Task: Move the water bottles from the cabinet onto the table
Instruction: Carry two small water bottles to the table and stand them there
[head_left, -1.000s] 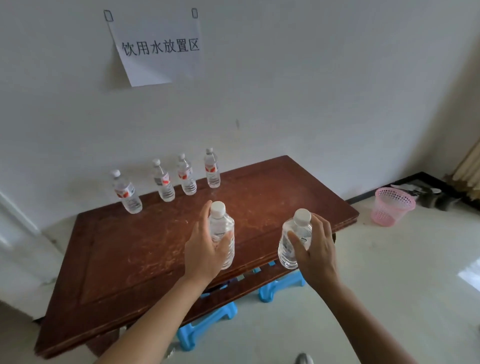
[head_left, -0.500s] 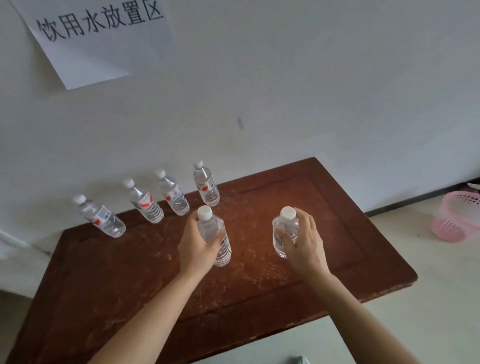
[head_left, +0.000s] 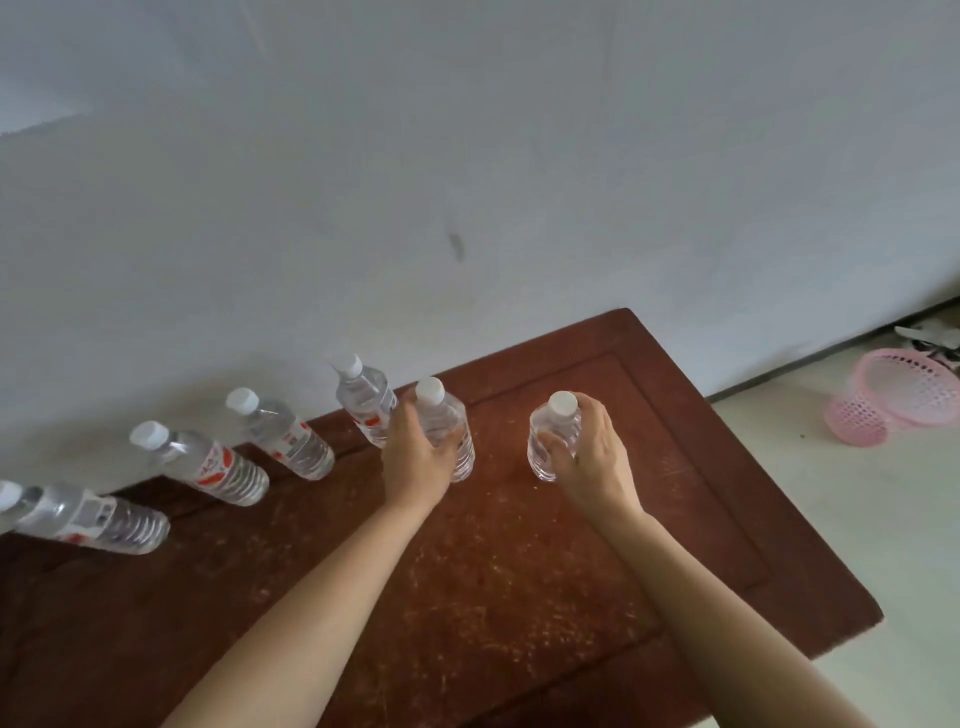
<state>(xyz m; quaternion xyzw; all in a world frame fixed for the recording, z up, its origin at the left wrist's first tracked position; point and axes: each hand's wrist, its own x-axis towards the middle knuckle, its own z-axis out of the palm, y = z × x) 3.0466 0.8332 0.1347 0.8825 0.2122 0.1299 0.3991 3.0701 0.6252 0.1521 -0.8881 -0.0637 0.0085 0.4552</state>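
Against the pale wall stands a dark red-brown wooden table; four clear plastic water bottles already line its back edge. The left hand and right hand each grip another bottle, lowering them beside that row; whether more remain I cannot tell.

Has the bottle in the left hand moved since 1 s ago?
Yes. The bottle in the left hand has gone from over the table's near edge toward the wall, now next to the row's rightmost bottle.
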